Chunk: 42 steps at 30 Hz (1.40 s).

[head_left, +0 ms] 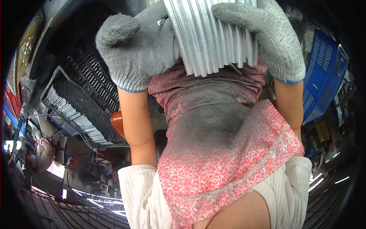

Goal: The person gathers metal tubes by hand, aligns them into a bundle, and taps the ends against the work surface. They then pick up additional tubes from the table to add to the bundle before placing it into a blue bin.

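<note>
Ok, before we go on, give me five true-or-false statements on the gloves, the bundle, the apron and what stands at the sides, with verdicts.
1. The left hand and right hand both wear grey knitted gloves. True.
2. The left thumb lies across the bundle. False: the right thumb does; the left one points away from it.
3. The bundle is made of silvery, tube-like pieces. True.
4. The apron is plain green. False: it has a pink-and-white pattern, with a dark, soiled middle.
5. A blue crate stands on the person's right. True.
</note>
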Each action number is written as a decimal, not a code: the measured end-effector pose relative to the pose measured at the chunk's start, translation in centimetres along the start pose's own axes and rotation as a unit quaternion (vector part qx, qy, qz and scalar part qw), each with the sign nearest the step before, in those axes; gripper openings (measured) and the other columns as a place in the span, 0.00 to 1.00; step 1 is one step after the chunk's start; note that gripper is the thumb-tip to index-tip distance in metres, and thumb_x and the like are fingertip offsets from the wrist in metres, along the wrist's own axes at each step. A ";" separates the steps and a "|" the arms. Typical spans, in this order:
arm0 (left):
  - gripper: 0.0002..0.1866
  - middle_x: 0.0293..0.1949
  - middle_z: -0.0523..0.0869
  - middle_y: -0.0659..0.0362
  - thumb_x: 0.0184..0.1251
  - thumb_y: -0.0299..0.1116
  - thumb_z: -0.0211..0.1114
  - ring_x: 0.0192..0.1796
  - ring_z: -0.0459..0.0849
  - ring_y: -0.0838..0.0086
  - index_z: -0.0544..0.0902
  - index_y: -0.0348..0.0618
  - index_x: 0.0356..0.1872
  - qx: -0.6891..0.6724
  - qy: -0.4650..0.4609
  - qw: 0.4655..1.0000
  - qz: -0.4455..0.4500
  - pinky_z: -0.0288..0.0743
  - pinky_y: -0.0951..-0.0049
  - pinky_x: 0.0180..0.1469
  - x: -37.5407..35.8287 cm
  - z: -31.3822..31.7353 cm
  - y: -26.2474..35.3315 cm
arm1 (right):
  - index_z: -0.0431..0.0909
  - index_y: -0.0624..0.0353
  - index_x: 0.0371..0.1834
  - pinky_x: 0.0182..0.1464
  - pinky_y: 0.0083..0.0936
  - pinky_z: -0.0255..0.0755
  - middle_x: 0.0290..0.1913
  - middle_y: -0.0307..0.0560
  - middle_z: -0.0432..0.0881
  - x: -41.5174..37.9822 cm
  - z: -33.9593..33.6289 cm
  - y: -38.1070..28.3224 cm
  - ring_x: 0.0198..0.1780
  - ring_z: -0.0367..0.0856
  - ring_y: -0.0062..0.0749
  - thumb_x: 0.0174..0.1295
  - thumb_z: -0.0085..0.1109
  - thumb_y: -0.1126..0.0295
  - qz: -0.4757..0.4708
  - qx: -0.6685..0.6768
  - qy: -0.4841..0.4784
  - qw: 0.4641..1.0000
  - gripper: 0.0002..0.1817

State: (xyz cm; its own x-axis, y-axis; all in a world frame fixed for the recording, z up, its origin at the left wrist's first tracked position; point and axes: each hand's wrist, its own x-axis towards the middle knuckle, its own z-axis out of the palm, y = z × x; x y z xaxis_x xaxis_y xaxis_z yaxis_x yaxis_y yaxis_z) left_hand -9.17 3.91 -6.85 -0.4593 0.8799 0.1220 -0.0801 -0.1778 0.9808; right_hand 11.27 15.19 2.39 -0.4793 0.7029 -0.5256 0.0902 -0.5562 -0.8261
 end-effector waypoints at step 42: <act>0.47 0.77 0.51 0.49 0.59 0.25 0.64 0.77 0.54 0.56 0.46 0.41 0.78 -0.300 -0.174 0.874 -0.341 0.52 0.55 0.75 0.4 8.6 11.7 | 0.65 0.61 0.68 0.48 0.22 0.77 0.48 0.41 0.78 -0.4 -1.8 -0.1 0.46 0.79 0.25 0.46 0.59 0.82 -0.041 0.147 -0.019 0.988 0.38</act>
State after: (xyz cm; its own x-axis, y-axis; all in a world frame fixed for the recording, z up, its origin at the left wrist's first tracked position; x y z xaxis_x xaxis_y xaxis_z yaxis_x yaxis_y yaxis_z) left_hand -2.69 6.01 6.03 0.1653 0.9335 -0.3182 -0.7273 0.3332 0.5999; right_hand 13.04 15.79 2.35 -0.5072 0.7373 -0.4462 -0.2047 -0.6060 -0.7687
